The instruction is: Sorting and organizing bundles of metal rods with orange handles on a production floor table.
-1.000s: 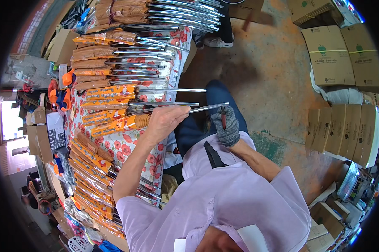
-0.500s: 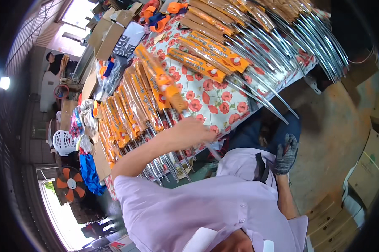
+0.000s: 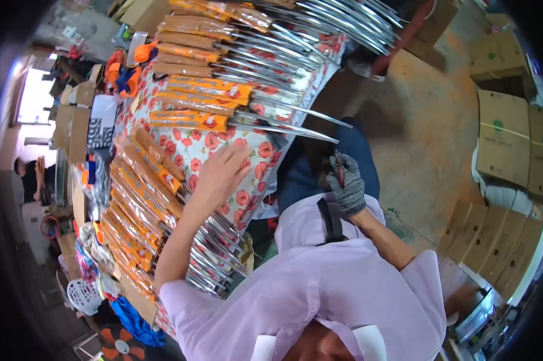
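My left hand [image 3: 222,174] is bare, with its fingers spread flat on the poppy-print tablecloth [image 3: 247,150]. It lies between two groups of long metal tools with orange-wrapped handles: one row [image 3: 193,120] just beyond the fingers, another pile [image 3: 142,192] to its left. Their shiny steel shafts [image 3: 295,129] stick out over the table edge. My right hand [image 3: 346,188] wears a grey knit glove and rests over my blue-trousered lap. Its fingers are curled around a thin dark-red object [image 3: 339,171] that I cannot identify.
Brown cardboard boxes [image 3: 506,138] stand on the concrete floor at right, with flat cartons [image 3: 494,253] stacked lower right. Another person's limb [image 3: 413,27] shows at the top, and another person [image 3: 26,177] at the far left. Orange and blue tools [image 3: 124,72] lie at the table's far left.
My left hand has let go of the metal shafts at the table edge and now lies flat on the cloth. My gloved right hand has dropped to my lap without the long rod.
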Available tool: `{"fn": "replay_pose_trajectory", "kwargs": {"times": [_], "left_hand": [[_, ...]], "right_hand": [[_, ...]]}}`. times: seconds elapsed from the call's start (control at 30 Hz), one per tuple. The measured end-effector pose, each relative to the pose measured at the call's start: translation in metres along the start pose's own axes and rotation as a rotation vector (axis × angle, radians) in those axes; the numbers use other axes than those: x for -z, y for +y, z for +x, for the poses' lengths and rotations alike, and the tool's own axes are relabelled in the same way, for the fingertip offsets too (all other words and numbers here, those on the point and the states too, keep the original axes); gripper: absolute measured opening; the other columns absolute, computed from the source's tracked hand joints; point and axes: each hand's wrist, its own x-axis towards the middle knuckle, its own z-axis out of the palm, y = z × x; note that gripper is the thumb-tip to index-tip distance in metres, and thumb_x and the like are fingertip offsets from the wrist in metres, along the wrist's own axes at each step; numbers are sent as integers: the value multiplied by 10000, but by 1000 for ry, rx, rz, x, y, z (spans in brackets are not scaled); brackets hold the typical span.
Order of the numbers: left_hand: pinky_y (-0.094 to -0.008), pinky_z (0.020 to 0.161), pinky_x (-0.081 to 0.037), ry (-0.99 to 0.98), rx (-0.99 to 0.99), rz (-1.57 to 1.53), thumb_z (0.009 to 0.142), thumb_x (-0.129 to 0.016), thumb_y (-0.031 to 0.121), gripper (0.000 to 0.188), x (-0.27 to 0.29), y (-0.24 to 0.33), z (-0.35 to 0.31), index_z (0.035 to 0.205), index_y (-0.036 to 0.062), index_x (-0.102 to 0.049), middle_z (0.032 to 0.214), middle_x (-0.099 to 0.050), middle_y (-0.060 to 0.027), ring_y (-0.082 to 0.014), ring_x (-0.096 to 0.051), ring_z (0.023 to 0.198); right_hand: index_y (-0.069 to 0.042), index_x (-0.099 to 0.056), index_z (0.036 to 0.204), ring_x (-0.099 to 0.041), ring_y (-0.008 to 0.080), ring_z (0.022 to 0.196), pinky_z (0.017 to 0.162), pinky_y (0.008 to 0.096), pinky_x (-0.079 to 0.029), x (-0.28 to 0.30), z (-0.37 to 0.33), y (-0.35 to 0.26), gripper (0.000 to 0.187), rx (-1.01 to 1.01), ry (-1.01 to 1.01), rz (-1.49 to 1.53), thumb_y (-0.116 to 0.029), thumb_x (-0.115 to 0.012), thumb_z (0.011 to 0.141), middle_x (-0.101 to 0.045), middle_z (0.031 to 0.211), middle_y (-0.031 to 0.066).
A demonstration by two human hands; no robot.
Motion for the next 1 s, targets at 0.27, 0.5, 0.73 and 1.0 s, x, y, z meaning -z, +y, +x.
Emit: {"fn": "replay_pose_trajectory", "kwargs": {"times": [0.27,0.5,0.73,1.0], "left_hand": [[-419,795,-525,58,-298,21,881,-751,198,219,-83,-14,93,1074,120,-683,1001,-638,-45,-269,-642,972],[-393,702,-534,61,-222,-180,879,-756,133,183,-79,-8,99,1040,86,-683,913,-655,-80,-286,-669,843],[-347,693,-543,46,-282,-364,842,-793,44,192,-68,24,107,1015,34,-711,894,-697,-95,-263,-685,783],[-334,663,-528,-40,-201,-530,857,-789,42,163,-68,40,115,989,1,-702,874,-697,-90,-245,-672,741]], "right_hand": [[-76,-680,1292,-604,371,1183,996,427,-502,-1,29,-18,398,-104,67,229,-264,-705,943,-581,1341,183],[-87,-662,1321,-632,350,1173,1007,389,-495,17,109,-33,354,-150,249,426,-165,-673,975,-655,1230,170],[-50,-594,1381,-631,315,1219,1054,347,-471,21,43,-4,451,9,382,59,-143,-696,952,-651,1301,148],[-9,-554,1402,-572,348,1281,1091,373,-456,17,17,4,578,-89,198,16,-179,-768,892,-561,1423,174]]}}
